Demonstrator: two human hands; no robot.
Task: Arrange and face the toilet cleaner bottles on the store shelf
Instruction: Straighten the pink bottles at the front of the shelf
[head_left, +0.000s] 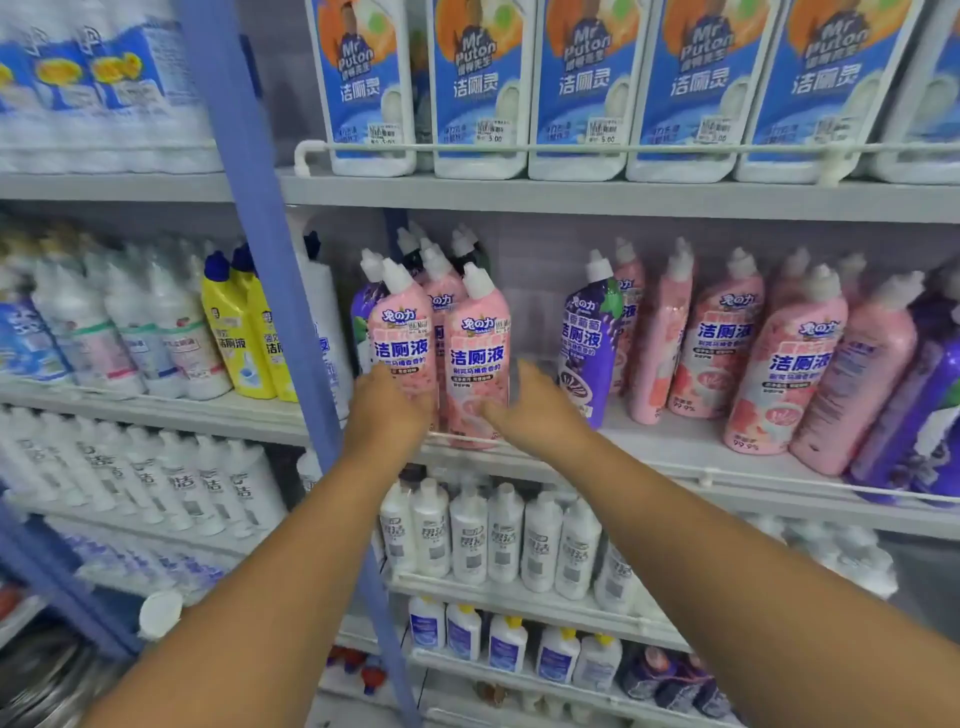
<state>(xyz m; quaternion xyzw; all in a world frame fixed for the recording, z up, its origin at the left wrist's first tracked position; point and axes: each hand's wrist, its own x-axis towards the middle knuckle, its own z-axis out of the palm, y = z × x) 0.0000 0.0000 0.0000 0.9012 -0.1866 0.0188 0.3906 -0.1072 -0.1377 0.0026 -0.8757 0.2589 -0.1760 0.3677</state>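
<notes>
Two pink toilet cleaner bottles (475, 358) stand upright, labels outward, at the near edge of the middle shelf (649, 447). The left hand (387, 410) wraps the left bottle's base; the right hand (535, 410) grips the right one low down. A purple bottle (589, 343) stands to their right.

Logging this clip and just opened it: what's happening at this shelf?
A person is facing up toilet cleaner on the middle shelf. The left hand rests on the left pink bottle and the right hand on the pink bottle beside it; both stand upright at the front edge, labels out. Further right, a purple bottle and more pink bottles lean, not yet straightened.
</notes>
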